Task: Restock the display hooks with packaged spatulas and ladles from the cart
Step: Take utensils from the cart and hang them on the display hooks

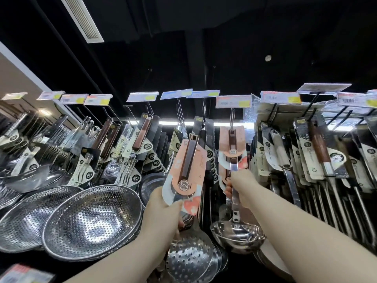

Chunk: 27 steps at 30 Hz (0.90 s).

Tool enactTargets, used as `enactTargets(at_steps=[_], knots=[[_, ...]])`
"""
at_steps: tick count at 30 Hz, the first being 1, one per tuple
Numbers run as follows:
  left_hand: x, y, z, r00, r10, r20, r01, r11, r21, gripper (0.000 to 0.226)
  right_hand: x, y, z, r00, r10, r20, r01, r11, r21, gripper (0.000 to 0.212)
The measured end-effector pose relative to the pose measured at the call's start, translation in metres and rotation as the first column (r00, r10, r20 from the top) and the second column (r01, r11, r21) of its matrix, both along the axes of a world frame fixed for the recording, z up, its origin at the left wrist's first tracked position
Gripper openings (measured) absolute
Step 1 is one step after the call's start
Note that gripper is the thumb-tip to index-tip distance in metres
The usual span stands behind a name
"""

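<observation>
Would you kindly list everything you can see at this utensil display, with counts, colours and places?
ladle: one, steel with pink card, centre
skimmer: at least one, steel with pink card, bottom centre
colanders: two large in front, more behind, steel, lower left
price tags: about a dozen, white and yellow, along the top of the display
packaged utensils: many, steel with dark and cream cards, hanging at right
ceiling vent: one, white, upper left
left hand: one, grips the skimmer's card
right hand: one, grips the ladle's handle
</observation>
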State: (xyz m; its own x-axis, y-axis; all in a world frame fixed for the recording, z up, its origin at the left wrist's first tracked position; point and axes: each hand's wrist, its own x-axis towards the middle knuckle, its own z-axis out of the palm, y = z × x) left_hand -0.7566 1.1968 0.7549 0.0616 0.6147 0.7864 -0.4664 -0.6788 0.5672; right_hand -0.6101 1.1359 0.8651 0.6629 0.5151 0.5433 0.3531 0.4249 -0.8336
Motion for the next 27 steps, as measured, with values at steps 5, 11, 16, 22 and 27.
enactTargets(at_steps=[5,11,16,22,27], knots=[[-0.002,0.001,0.011,0.999,-0.033,0.018,0.033,0.999,-0.004,0.022,0.03,0.04,0.004,0.997,0.02,-0.077,-0.022,0.999,-0.025,0.018],[-0.003,-0.003,0.021,0.997,-0.062,0.044,0.061,0.998,0.022,0.024,0.045,0.05,-0.002,0.991,0.111,-0.078,-0.117,0.99,-0.072,0.021],[0.001,-0.006,0.023,0.996,-0.064,0.058,0.062,0.997,0.038,0.028,0.039,0.043,-0.003,0.926,-0.279,0.253,0.322,0.936,-0.145,0.042],[0.025,-0.017,0.027,0.991,-0.11,0.073,0.109,0.994,0.02,0.022,-0.01,-0.002,-0.014,0.886,-0.083,0.456,-0.035,0.969,0.244,0.054],[0.05,-0.033,0.034,0.986,-0.138,0.092,0.135,0.99,0.034,0.02,-0.022,-0.025,-0.035,0.829,0.279,0.485,-0.379,0.917,0.121,0.055]])
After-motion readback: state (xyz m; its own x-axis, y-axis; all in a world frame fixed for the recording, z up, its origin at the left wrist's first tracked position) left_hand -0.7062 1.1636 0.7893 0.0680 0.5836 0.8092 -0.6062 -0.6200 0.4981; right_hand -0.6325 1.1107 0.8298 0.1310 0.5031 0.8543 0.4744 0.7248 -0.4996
